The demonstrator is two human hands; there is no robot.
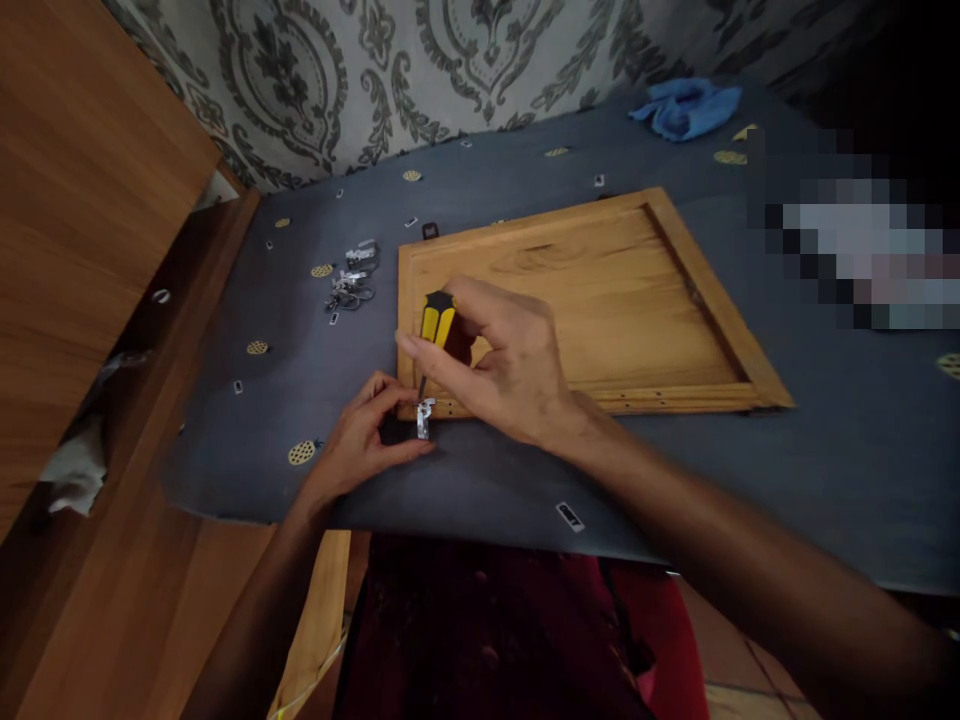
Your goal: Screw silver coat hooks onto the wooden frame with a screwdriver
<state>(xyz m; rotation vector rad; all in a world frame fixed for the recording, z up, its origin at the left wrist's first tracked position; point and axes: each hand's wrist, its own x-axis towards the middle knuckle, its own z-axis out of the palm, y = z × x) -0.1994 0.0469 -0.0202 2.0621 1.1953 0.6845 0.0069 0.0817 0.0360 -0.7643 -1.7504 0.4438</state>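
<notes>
A wooden cabinet door (600,300) lies flat on a dark grey patterned cloth (825,440). My right hand (502,370) is closed round a screwdriver with a yellow and black handle (437,318), its tip pointing down at the door's near left corner. There my left hand (360,435) pinches a small metal hinge (424,418) against the door's edge.
A pile of metal hinges (352,280) lies on the cloth left of the door. A blue rag (686,105) sits at the far edge by the patterned wall. Wooden furniture (82,250) stands at the left. A blurred area covers the right side.
</notes>
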